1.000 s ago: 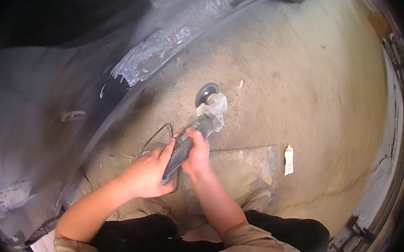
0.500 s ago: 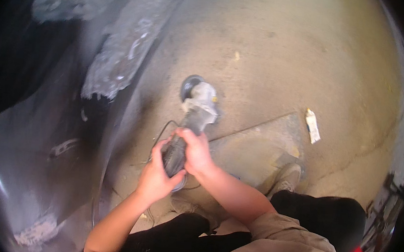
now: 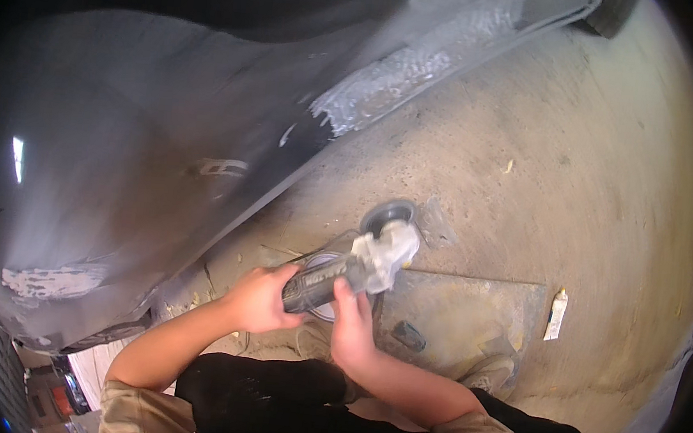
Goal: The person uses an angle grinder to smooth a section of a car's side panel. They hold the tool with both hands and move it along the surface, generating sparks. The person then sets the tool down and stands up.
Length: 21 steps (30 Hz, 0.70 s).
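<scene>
Held low over the floor is an angle grinder with a dark body and a whitish head, its round grey disc tilted away from me. My left hand wraps around the rear of the body. Closer to the head, my right hand grips from the right side, its thumb along the body and the other fingers partly hidden. A dark cord runs beside the tool. The disc stays apart from the dark car body, which bears rough whitish-grey patches.
The car's lower edge slants across from lower left to upper right. On the floor lie a flat grey board, a small dark block and a white tube. A pale round rim shows below the grinder.
The view has swung left, so more of the car shows. The grinder has turned, its head now pointing up and right; my right hand sits nearer the head, with both hands still holding on.
</scene>
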Motion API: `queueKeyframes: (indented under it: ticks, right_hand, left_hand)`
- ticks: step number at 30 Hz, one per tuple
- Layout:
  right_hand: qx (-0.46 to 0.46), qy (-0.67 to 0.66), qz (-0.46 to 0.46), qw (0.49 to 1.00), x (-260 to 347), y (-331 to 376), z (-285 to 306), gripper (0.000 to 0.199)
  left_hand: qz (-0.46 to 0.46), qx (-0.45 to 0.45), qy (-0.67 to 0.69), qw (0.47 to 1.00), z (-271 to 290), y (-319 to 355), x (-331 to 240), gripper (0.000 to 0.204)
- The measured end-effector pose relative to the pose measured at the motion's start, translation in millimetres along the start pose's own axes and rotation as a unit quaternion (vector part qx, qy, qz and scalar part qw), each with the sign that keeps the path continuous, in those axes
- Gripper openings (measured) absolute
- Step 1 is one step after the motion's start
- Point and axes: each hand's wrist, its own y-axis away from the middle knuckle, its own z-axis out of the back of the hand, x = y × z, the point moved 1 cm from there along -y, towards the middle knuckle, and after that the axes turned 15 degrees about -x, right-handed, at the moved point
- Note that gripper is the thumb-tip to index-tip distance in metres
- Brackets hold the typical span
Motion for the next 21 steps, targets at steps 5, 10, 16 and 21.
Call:
queueKeyframes:
  ticks: [5, 10, 16, 21]
  right_hand:
    - [0.096, 0.179, -0.085, 0.976, -45, 28, 31, 0.04]
    - [0.178, 0.249, -0.015, 0.952, -56, 44, 31, 0.032]
    - [0.217, 0.302, -0.067, 0.926, -69, 41, 38, 0.028]
    - [0.213, 0.325, -0.083, 0.918, -68, 27, 42, 0.023]
  left_hand:
    - [-0.039, -0.051, -0.006, 0.998, -5, 51, 56, 0.065]
    - [-0.057, -0.16, -0.086, 0.982, -11, 85, 100, 0.072]
    - [-0.014, -0.257, -0.161, 0.953, -32, 133, 154, 0.08]
    - [0.011, -0.299, -0.186, 0.936, -66, 178, 195, 0.077]
